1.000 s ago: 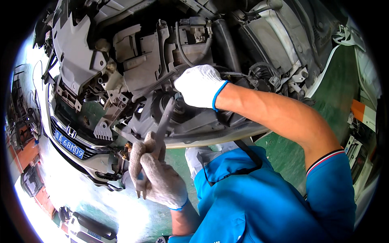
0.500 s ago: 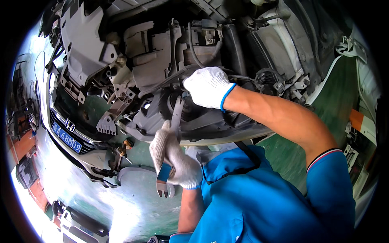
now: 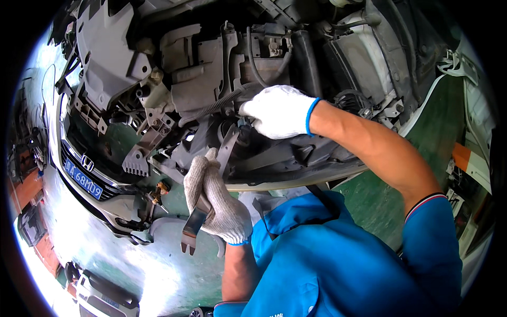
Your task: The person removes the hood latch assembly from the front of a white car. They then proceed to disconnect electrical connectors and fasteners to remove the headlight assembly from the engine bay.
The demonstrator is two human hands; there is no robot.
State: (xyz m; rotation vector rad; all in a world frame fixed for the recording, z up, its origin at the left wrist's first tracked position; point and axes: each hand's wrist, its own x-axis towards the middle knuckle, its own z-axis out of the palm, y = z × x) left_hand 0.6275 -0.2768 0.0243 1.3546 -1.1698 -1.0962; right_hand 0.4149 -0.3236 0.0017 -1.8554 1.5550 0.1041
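Note:
My gloved left hand (image 3: 217,199) is closed around a flat metal pry bar (image 3: 194,228). Its forked end sticks out below the fist, while the other end slants up against the back of the black headlight housing (image 3: 274,161). Just above that upper end, my gloved right hand (image 3: 281,111) has its fingers curled together at a small dark connector (image 3: 244,123) behind the housing. What the right fingertips grip, if anything, is hidden by the glove.
The engine bay holds a grey battery-side box (image 3: 198,87), a corrugated hose (image 3: 216,107) and a black hose. A removed front bumper (image 3: 105,203) lies on the green floor at left. An orange-handled tool (image 3: 160,191) is near it.
My left hand has shifted a little left, and the pry bar leans over more with its forked end swung left. My right wrist has moved slightly right and away, its fingertips staying near the same spot.

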